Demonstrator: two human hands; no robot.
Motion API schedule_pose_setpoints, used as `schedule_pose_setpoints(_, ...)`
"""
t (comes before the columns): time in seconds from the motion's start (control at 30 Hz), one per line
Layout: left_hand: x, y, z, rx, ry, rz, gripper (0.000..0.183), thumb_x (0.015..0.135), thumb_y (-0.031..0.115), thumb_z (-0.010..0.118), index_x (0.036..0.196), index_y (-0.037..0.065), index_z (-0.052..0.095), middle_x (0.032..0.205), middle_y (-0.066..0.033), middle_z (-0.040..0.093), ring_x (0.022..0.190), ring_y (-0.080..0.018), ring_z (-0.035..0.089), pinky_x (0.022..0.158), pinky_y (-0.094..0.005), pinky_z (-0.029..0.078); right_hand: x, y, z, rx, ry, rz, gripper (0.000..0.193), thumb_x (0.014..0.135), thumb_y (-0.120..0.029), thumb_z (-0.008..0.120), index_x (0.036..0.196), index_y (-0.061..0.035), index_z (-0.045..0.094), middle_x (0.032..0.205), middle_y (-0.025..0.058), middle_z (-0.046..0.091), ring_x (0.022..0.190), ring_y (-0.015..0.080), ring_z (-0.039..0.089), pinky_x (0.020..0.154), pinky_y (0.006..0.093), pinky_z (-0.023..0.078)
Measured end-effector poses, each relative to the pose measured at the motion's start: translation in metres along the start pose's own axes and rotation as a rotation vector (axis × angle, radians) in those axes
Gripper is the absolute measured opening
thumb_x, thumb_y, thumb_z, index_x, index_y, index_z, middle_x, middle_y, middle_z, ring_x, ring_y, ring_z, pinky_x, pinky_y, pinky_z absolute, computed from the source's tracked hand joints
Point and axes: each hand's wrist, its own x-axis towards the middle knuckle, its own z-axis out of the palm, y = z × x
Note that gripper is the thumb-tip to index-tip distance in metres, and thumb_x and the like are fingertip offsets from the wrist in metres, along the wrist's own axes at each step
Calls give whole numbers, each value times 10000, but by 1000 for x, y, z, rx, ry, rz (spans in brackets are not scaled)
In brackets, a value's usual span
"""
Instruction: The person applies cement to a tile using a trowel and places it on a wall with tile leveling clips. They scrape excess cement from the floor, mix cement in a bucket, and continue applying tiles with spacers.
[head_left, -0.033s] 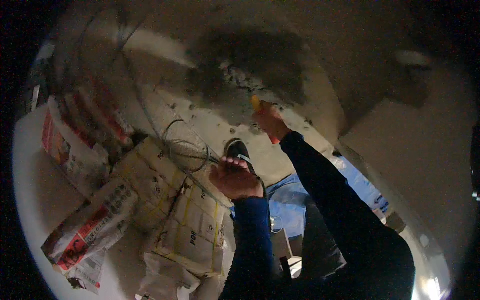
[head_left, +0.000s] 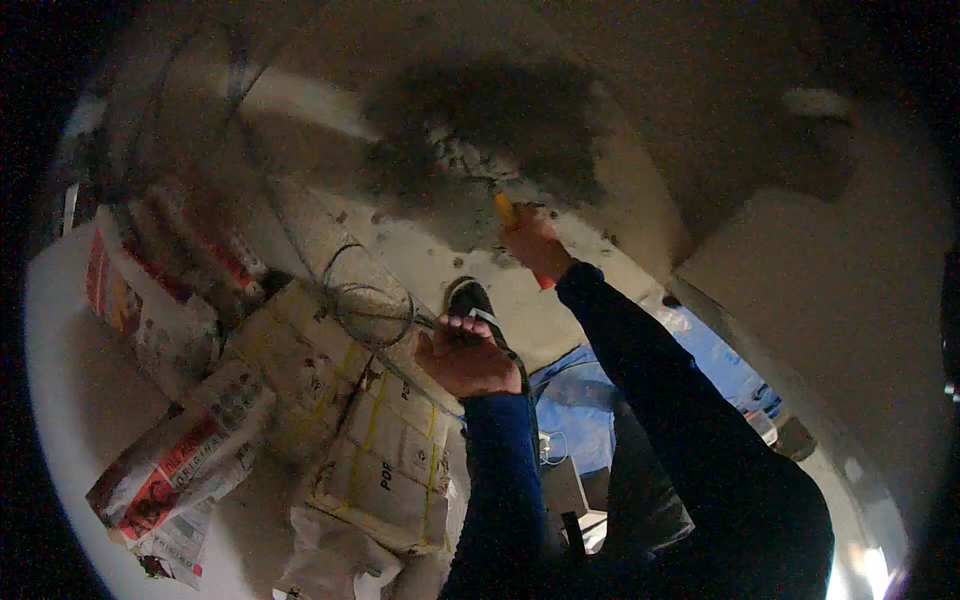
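My right hand [head_left: 535, 240] is closed round a tool with a yellow and red handle [head_left: 504, 208], reaching forward over the floor. Its working end points at a dark, damp-looking patch [head_left: 520, 130] with rough grey lumps [head_left: 460, 152] of what looks like mortar; the dim light hides its shape. Nearer to me, my left hand [head_left: 470, 358] is palm up with its fingers loosely curled and apart from the tool. Nothing shows clearly in that palm, which is partly in shadow. Just beyond its fingertips is a dark shoe [head_left: 470, 296].
Strapped cardboard boxes [head_left: 385, 470] stand left of my left arm, with a coiled cable [head_left: 375, 312] beside them. Red and white printed bags [head_left: 175, 470] lie farther left. Blue sheeting [head_left: 580, 430] lies under my right arm, and a pale wall [head_left: 800, 290] rises at the right.
The whole view has shifted very slightly. Both hands keep nearly the same place and pose, and the right still grips the tool.
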Motion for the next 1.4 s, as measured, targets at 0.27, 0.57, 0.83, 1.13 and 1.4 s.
schedule_pose_setpoints(0.27, -23, -26, -40, 127, 250, 45, 495, 966, 527, 472, 829, 87, 650, 715, -24, 624, 610, -174, 590, 558, -287, 510, -109, -9, -58, -520, 57, -183, 323, 837, -216, 681, 1044, -6, 550, 816, 215, 665, 751, 384, 665, 685, 476, 523)
schedule_pose_setpoints(0.57, -48, -49, -58, 223, 160, -98, 445, 923, 519, 564, 820, 97, 660, 748, -33, 654, 689, -175, 628, 647, -310, 532, -179, 2, -78, -642, 223, -239, 395, 903, -204, 577, 1255, -39, 508, 932, 269, 671, 863, 480, 662, 746, 544, 538)
schedule_pose_setpoints(0.83, -50, -30, -68, 144, 95, -192, 480, 931, 526, 557, 880, 70, 695, 793, -56, 680, 740, -196, 658, 680, -340, 561, -86, 26, -18, -1420, 277, -298, 523, 886, -140, 530, 1393, -15, 496, 1031, 239, 684, 878, 431, 683, 743, 549, 555)
schedule_pose_setpoints(1.13, -26, -34, -29, 110, 156, -174, 476, 945, 506, 533, 924, 62, 706, 801, -56, 693, 724, -194, 650, 639, -326, 532, -190, 60, -112, -465, 259, -215, 402, 893, -99, 603, 1282, -77, 506, 1106, 283, 624, 1036, 477, 621, 836, 509, 505)
schedule_pose_setpoints(1.4, -5, -24, 7, 149, 203, -164, 421, 955, 471, 547, 890, 80, 687, 781, -32, 673, 708, -181, 627, 644, -326, 507, -124, 94, -84, -647, -65, -256, 867, 875, -124, 641, 1622, -138, 200, 994, 282, 604, 802, 477, 578, 746, 539, 486)
